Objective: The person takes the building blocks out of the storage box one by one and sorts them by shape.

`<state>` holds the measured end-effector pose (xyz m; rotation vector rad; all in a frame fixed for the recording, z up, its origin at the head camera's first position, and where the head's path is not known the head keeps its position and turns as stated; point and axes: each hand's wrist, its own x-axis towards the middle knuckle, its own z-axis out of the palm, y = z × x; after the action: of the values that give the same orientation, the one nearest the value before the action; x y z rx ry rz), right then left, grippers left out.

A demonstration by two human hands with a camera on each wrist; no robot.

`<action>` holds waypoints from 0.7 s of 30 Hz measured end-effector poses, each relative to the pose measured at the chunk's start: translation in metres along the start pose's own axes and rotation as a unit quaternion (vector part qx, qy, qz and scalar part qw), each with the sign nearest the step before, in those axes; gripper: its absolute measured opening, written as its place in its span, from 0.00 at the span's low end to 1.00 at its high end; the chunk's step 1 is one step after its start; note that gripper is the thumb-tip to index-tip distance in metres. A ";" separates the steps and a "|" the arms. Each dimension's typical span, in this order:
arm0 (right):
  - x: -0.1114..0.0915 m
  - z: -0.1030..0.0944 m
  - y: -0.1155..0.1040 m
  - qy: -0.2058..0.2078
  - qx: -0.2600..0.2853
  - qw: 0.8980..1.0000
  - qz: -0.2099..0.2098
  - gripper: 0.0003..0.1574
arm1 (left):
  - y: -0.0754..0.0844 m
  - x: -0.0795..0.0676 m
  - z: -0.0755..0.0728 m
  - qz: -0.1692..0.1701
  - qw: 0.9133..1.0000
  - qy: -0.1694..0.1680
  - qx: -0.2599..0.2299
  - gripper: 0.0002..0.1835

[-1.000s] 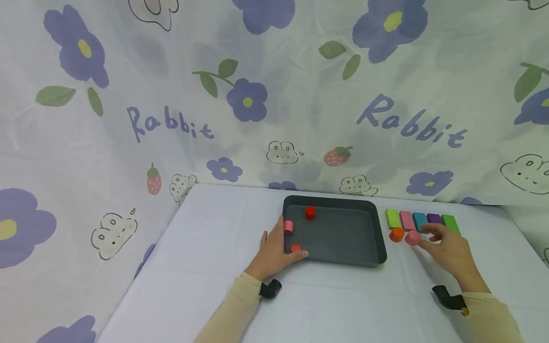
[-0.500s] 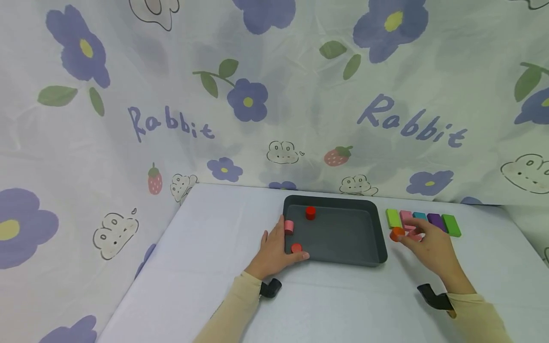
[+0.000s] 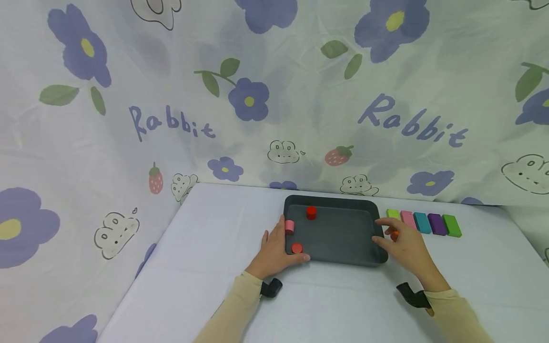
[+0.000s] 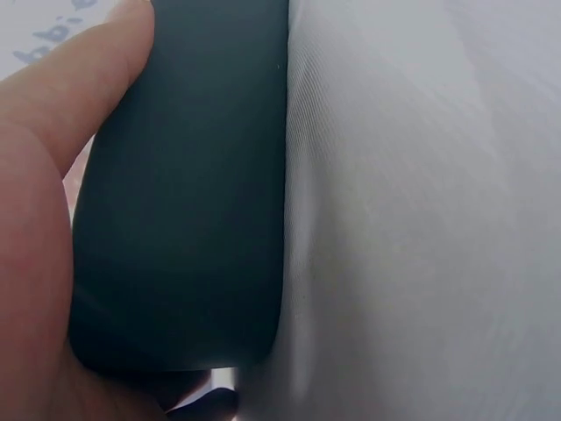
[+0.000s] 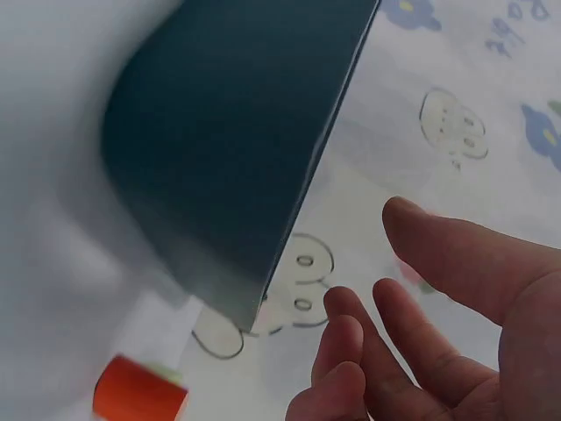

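Observation:
My left hand lies against the near left corner of a dark grey tray, fingers straight along the left side and thumb along the front edge. Inside the tray stand a red cylinder block, a pink cylinder block and a light red cylinder block. Over the tray's right rim, my right hand has thumb and fingers apart with nothing between them in the right wrist view. An orange cylinder block lies on the table beside the tray, partly covered by that hand in the head view.
To the right of the tray is a row of flat blocks: lime, pink, blue, purple and green. A patterned curtain hangs behind the white table.
My right hand has moved left from the pink cylinder beside the tray, past the orange one, to the tray's right rim. That pink cylinder is now out of sight. My left hand stays put.

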<state>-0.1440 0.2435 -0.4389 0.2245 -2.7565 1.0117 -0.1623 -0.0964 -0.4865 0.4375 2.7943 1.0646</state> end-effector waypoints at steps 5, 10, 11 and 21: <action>0.004 0.012 -0.011 -0.021 0.020 1.000 -0.005 0.28 | 0.000 0.000 -0.001 0.002 1.000 -0.002 0.000 0.70; 0.009 0.025 -0.019 -0.029 0.035 0.999 -0.026 0.28 | -0.001 -0.001 -0.001 0.005 1.000 -0.005 -0.001 0.70; 0.009 0.027 -0.020 -0.032 0.038 0.998 -0.028 0.27 | -0.001 -0.001 -0.001 0.006 1.000 -0.005 0.001 0.70; 0.016 0.056 -0.034 -0.072 0.080 0.994 -0.033 0.26 | -0.006 0.001 0.002 0.018 1.000 0.001 0.019 0.72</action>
<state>-0.1596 0.1800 -0.4563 0.4254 -2.7735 1.2464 -0.1646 -0.0993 -0.4919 0.4922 2.8233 1.0200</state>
